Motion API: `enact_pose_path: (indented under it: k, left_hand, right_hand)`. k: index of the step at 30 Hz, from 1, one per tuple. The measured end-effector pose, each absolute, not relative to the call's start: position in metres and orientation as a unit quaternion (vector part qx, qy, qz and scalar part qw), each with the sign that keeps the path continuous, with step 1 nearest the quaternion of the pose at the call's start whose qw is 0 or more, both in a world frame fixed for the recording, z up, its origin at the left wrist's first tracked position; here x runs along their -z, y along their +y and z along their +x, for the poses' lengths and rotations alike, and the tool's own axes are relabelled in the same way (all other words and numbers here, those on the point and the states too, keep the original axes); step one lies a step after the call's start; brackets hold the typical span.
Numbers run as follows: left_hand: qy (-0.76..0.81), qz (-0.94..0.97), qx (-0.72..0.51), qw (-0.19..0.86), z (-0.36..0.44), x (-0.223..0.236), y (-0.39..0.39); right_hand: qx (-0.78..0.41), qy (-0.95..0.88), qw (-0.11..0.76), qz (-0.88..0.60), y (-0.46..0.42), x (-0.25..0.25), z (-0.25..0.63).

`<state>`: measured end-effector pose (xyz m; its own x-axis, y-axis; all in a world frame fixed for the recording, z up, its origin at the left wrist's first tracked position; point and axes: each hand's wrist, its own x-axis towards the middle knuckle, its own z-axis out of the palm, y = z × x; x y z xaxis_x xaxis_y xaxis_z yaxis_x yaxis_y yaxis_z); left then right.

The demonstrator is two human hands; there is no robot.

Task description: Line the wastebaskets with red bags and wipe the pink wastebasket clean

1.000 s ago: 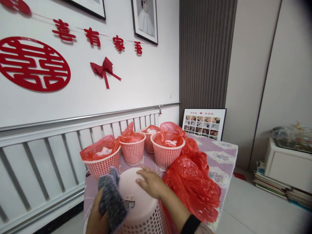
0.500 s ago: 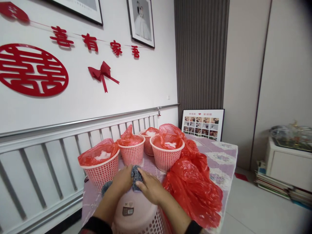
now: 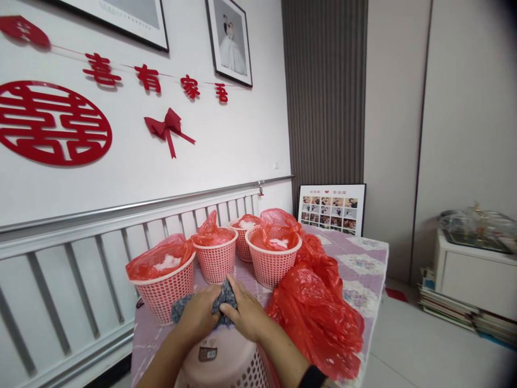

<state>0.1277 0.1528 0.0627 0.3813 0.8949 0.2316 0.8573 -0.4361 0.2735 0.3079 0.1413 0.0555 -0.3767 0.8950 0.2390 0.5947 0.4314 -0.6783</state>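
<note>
A dark grey cloth (image 3: 228, 295) is bunched between both hands, just beyond an upturned pink plastic basket (image 3: 230, 353) with a label on its base. My left hand (image 3: 202, 311) is closed around the cloth, its fingertips hidden behind the folds. From the other side my right hand (image 3: 247, 315) pinches it, the thumb lying across the front. More of the grey cloth sticks out left of my left hand. Just past the hands stand several pink perforated baskets, such as the near left one (image 3: 165, 291), lined with red plastic bags and holding something white.
Loose red plastic bags (image 3: 319, 318) lie heaped on the right of the table, over a purple patterned tablecloth (image 3: 363, 253). A white radiator (image 3: 92, 280) runs along the left wall. On the right, a white cabinet (image 3: 468, 269) stands behind stacked books (image 3: 444, 307).
The cloth is bunched differently between my hands, and more of it shows at the left. My left forearm sits slightly further left. The camera view has shifted a little.
</note>
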Motion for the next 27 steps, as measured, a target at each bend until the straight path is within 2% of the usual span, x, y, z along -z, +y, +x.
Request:
enact_pose_path:
  k: [7, 12, 16, 19, 22, 27]
  left_hand:
    - [0.504, 0.812, -0.294, 0.015, 0.117, -0.063, 0.130]
    - [0.453, 0.744, -0.476, -0.125, 0.113, -0.062, 0.095]
    - [0.348, 0.794, -0.448, -0.216, 0.127, -0.032, 0.077]
    - [0.312, 0.817, -0.422, -0.238, 0.134, -0.007, 0.078]
    - [0.319, 0.817, -0.416, -0.242, 0.133, 0.007, 0.081]
    - [0.334, 0.802, -0.424, -0.256, 0.133, 0.010, 0.079]
  right_hand:
    - [-0.225, -0.768, 0.364, -0.477, 0.141, -0.048, 0.307]
    - [-0.194, -0.747, 0.425, -0.472, 0.143, -0.039, 0.304]
    - [-0.162, -0.733, 0.441, -0.492, 0.141, -0.036, 0.303]
    - [-0.131, -0.745, 0.428, -0.494, 0.138, -0.042, 0.307]
    - [-0.110, -0.768, 0.390, -0.496, 0.135, -0.064, 0.314]
    - [-0.051, -0.800, 0.379, -0.462, 0.135, -0.120, 0.313]
